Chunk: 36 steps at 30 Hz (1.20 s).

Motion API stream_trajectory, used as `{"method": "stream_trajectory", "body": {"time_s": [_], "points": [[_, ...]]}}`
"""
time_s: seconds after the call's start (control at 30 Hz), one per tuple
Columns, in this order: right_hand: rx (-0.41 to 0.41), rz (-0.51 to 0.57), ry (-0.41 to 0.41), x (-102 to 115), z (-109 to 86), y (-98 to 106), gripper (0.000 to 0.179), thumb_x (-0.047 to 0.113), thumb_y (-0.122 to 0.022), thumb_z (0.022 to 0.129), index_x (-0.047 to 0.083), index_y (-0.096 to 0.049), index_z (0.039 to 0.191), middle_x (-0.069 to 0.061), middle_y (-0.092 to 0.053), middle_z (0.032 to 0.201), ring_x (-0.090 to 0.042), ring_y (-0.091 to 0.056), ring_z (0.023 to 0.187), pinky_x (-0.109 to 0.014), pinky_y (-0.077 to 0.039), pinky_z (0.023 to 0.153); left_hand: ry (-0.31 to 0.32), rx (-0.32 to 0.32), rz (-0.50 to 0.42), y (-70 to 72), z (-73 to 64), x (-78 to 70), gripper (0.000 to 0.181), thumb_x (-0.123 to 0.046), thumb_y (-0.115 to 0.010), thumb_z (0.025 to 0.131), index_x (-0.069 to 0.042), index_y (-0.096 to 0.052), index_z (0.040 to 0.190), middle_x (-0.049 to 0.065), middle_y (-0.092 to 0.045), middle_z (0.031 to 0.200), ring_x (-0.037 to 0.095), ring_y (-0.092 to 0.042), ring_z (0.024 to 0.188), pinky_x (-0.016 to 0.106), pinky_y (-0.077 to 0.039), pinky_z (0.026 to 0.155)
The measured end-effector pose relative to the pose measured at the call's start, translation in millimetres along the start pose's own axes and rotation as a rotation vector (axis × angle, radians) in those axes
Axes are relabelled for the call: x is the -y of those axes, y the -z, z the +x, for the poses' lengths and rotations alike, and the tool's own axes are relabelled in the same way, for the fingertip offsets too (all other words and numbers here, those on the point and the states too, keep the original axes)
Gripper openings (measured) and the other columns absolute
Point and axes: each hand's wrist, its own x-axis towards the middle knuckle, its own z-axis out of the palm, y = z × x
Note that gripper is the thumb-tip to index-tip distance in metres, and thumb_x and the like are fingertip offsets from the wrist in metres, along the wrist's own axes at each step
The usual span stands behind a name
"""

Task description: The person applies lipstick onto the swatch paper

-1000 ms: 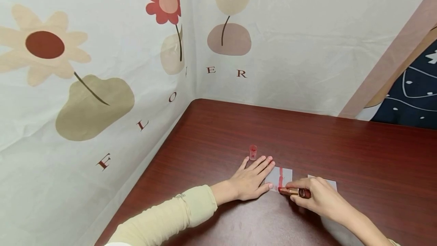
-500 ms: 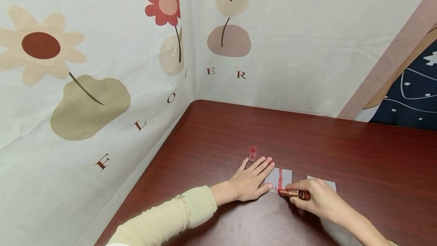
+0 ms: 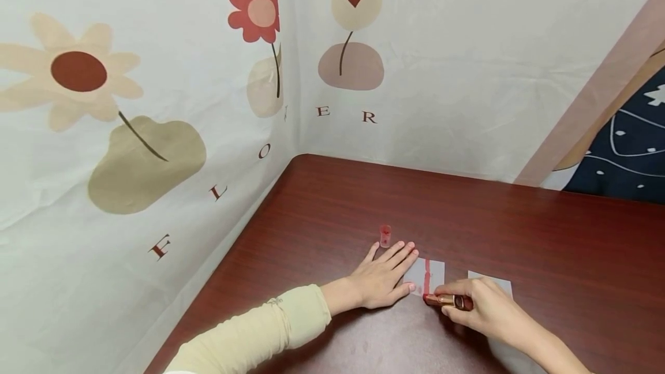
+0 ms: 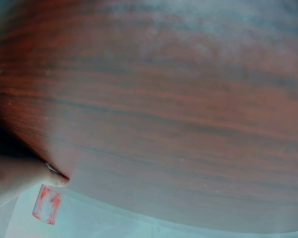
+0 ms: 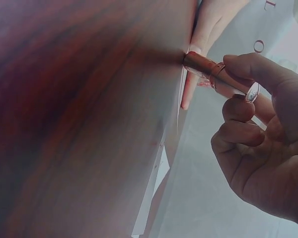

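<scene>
Brown tabletop [image 3: 322, 206]: lipstick [image 3: 448, 301] crosswise, tip [image 3: 426, 299] leftward, in right hand's grip [image 3: 483, 307], left hand [image 3: 381, 281] flat.

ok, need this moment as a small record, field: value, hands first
left hand: spread flat on the table, thumb on the near white sheet
right hand: pinches a lipstick-like tube
tube tip: red, at the near end of the red stripe
white sheet: flat on table, red stripe running across it
second sheet: to the right, partly hidden by the right hand
clear piece: red-marked, on the table beyond the left hand
backdrop: pale, flower prints and letters
</scene>
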Motion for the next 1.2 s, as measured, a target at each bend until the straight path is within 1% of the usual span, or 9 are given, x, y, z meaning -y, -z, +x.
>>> {"method": "stream_trajectory", "body": {"time_s": [0.23, 0.37, 0.47, 0.5, 0.6, 0.73, 0.83, 1.0, 1.2], "points": [[0.019, 0.014, -0.007, 1, -1.5, 0, 0.019, 0.003, -0.074, 0.073, 0.009, -0.072, 0.09, 0.024, -0.051, 0.066, 0.008, -0.038, 0.053, -0.01, -0.032, 0.045, 0.001, 0.003, -0.007, -0.1, 0.3, -0.2, 0.063, -0.053, -0.021, 0.098, -0.021, -0.011, 0.151, -0.007, -0.004, 0.156, 0.009, -0.002, 0.14, 0.048, -0.009, 0.109], [0.084, 0.09, -0.027, 2, -3.9, 8, 0.015, 0.006, -0.072, 0.078, 0.008, -0.072, 0.093, 0.022, -0.054, 0.068, 0.007, -0.041, 0.055, -0.014, -0.036, 0.046, 0.002, 0.009, -0.016, 1.8, 1.5, -1.9, 0.063, -0.053, -0.022, 0.098, -0.021, -0.011, 0.151, -0.007, -0.004, 0.156, 0.009, -0.001, 0.14, 0.048, -0.008, 0.109], [0.098, 0.129, -0.068, 5, -7.2, 17, 0.014, 0.011, -0.07, 0.082, 0.012, -0.072, 0.095, 0.022, -0.051, 0.066, 0.005, -0.041, 0.055, -0.016, -0.037, 0.046, 0.001, 0.013, -0.02, 2.5, 1.8, -2.4, 0.063, -0.054, -0.022, 0.098, -0.021, -0.011, 0.151, -0.007, -0.003, 0.156, 0.009, -0.001, 0.14, 0.048, -0.008, 0.109], [0.092, 0.134, -0.085, 6, -8.8, 20, 0.014, 0.013, -0.07, 0.082, 0.014, -0.072, 0.097, 0.022, -0.048, 0.064, 0.005, -0.04, 0.054, -0.017, -0.036, 0.046, 0.001, 0.016, -0.022, 2.6, 1.7, -2.3, 0.063, -0.054, -0.022, 0.098, -0.021, -0.01, 0.151, -0.007, -0.003, 0.156, 0.009, 0.0, 0.14, 0.048, -0.008, 0.109], [0.06, 0.124, -0.154, 10, -15.0, 32, 0.016, 0.017, -0.069, 0.084, 0.02, -0.072, 0.1, 0.022, -0.051, 0.066, 0.003, -0.039, 0.052, -0.017, -0.036, 0.046, 0.003, 0.03, -0.02, 2.3, 1.3, -1.1, 0.064, -0.054, -0.021, 0.098, -0.021, -0.008, 0.151, -0.007, -0.001, 0.156, 0.009, 0.001, 0.14, 0.048, -0.008, 0.109], [0.016, 0.13, -0.228, 12, -26.4, 47, 0.018, 0.016, -0.067, 0.086, 0.018, -0.071, 0.104, 0.016, -0.065, 0.081, -0.001, -0.042, 0.053, -0.019, -0.037, 0.045, 0.005, 0.048, -0.024, 1.5, 0.4, 0.9, 0.064, -0.053, -0.02, 0.098, -0.021, -0.004, 0.151, -0.006, 0.0, 0.156, 0.01, 0.002, 0.14, 0.048, -0.008, 0.109], [-0.026, 0.109, -0.277, 12, -36.8, 57, 0.021, 0.016, -0.068, 0.085, 0.013, -0.07, 0.106, 0.013, -0.066, 0.081, -0.003, -0.042, 0.054, -0.02, -0.036, 0.045, 0.001, 0.049, -0.025, 1.5, -1.1, 1.3, 0.064, -0.052, -0.02, 0.099, -0.02, -0.002, 0.151, -0.006, -0.001, 0.156, 0.01, 0.001, 0.14, 0.048, -0.008, 0.109], [-0.069, 0.067, -0.34, 14, -53.0, 69, 0.023, 0.015, -0.069, 0.085, 0.011, -0.069, 0.108, 0.012, -0.063, 0.08, -0.004, -0.041, 0.053, -0.021, -0.035, 0.044, -0.035, 0.003, -0.06, 1.8, -5.6, 3.7, 0.062, -0.048, -0.019, 0.1, -0.017, -0.001, 0.151, -0.002, -0.002, 0.156, 0.012, -0.001, 0.14, 0.05, -0.01, 0.109], [-0.092, 0.028, -0.396, 16, -69.8, 78, 0.025, 0.017, -0.069, 0.084, 0.012, -0.069, 0.109, 0.012, -0.065, 0.084, -0.005, -0.044, 0.057, -0.022, -0.035, 0.046, -0.105, -0.119, -0.115, 6.0, -10.8, 1.9, 0.06, -0.038, -0.027, 0.102, -0.01, -0.005, 0.151, 0.006, -0.009, 0.156, 0.016, -0.007, 0.141, 0.046, -0.018, 0.108]]}}
